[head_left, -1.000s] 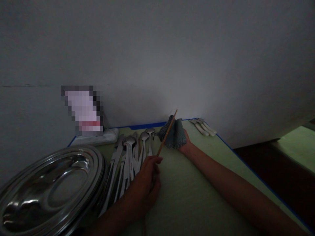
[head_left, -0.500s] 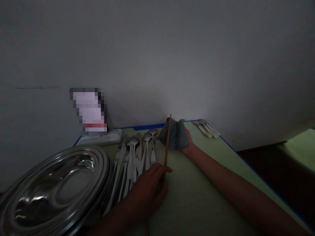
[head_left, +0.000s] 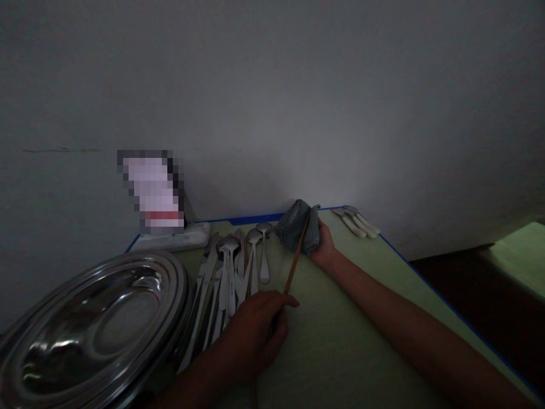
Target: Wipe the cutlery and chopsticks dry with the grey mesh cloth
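Observation:
My left hand (head_left: pixel 261 326) is closed around the lower part of a thin brown chopstick (head_left: pixel 296 258), which slants up and to the right. My right hand (head_left: pixel 323 244) holds a grey-green checked cloth (head_left: pixel 296 227), its fingers mostly hidden behind the fabric. The chopstick's upper end lies against the cloth, in a fold of it. Just left of the cloth, a spoon (head_left: pixel 264 255) lies on the table. Beside it are several more spoons (head_left: pixel 230 245) and knives (head_left: pixel 206 275) in a loose row, partly covered by my left forearm.
A stack of oval metal trays (head_left: pixel 170 272) fills the left front. Behind it, a blurred-out phone (head_left: pixel 153 190) leans on a white holder (head_left: pixel 179 237) by the wall. White-handled cutlery (head_left: pixel 361 227) lies at the table's (head_left: pixel 332 341) back right. A wall stands behind the table.
The chopstick has tilted to the right, and its tip now sits in the cloth. The cloth has folded around it and shifted slightly left. My left hand has moved only slightly.

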Demonstrator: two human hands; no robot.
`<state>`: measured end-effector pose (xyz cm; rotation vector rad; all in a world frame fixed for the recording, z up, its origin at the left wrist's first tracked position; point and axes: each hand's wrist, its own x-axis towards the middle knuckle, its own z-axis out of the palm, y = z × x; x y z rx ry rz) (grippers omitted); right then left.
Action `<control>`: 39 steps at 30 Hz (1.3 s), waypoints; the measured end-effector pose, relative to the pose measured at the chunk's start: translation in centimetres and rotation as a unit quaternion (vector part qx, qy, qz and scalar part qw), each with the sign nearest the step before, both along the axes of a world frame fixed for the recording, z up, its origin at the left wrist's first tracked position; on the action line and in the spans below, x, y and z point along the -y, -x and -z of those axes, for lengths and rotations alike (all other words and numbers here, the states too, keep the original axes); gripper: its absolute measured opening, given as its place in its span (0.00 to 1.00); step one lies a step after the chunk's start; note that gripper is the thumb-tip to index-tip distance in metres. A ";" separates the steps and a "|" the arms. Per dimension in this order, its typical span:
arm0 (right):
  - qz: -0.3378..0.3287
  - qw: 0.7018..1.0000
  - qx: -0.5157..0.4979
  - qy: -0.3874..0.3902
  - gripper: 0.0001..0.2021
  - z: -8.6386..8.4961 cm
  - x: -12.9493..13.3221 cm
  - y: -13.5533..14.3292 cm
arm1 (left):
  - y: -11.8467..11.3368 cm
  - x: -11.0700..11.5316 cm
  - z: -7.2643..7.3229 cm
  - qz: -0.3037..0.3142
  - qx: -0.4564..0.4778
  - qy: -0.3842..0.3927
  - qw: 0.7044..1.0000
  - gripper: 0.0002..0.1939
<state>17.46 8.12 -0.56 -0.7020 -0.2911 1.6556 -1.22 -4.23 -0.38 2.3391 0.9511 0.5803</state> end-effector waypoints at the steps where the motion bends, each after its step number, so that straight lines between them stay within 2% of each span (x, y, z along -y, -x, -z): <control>1: 0.000 1.000 -0.002 -0.006 0.19 0.0 0.0 0.0 | 0.0 0.0 0.0 -0.001 -0.003 0.000 1.000 0.15; 6: -0.031 0.999 0.015 -0.019 0.16 0.3 -0.1 -0.1 | -0.1 0.0 0.1 -0.005 -0.003 -0.008 1.000 0.14; 11: -0.020 0.997 0.081 -0.001 0.10 1.0 -0.3 -0.4 | -0.1 0.1 0.3 -0.002 -0.005 -0.009 1.000 0.16; 17: -0.006 0.981 0.180 -0.072 0.04 1.2 0.1 0.1 | -0.4 -0.1 0.1 0.014 -0.023 -0.009 1.000 0.13; 21: -0.030 0.971 0.202 -0.122 0.04 1.1 0.5 0.6 | -0.6 -0.2 -0.3 0.038 -0.054 -0.026 0.997 0.09; 26: -0.061 0.966 0.219 -0.127 0.07 0.9 0.7 0.7 | -0.6 -0.1 -1.2 0.076 -0.073 -0.019 0.994 0.08; 28: -0.062 0.963 0.231 -0.128 0.08 0.9 0.6 0.6 | -0.4 -0.1 -1.4 0.102 -0.084 -0.014 0.991 0.11; 31: -0.049 0.959 0.248 -0.128 0.08 1.0 0.6 0.5 | -0.2 -0.2 -1.6 0.131 -0.092 -0.009 0.987 0.25; 33: -0.034 0.956 0.264 -0.126 0.08 1.1 0.4 0.5 | -0.2 -0.2 -1.5 0.136 -0.091 -0.004 0.986 0.31; 39: 0.006 0.939 0.335 -0.082 0.08 1.6 -0.2 0.3 | -0.2 -0.4 -1.2 0.123 -0.088 0.013 0.988 0.31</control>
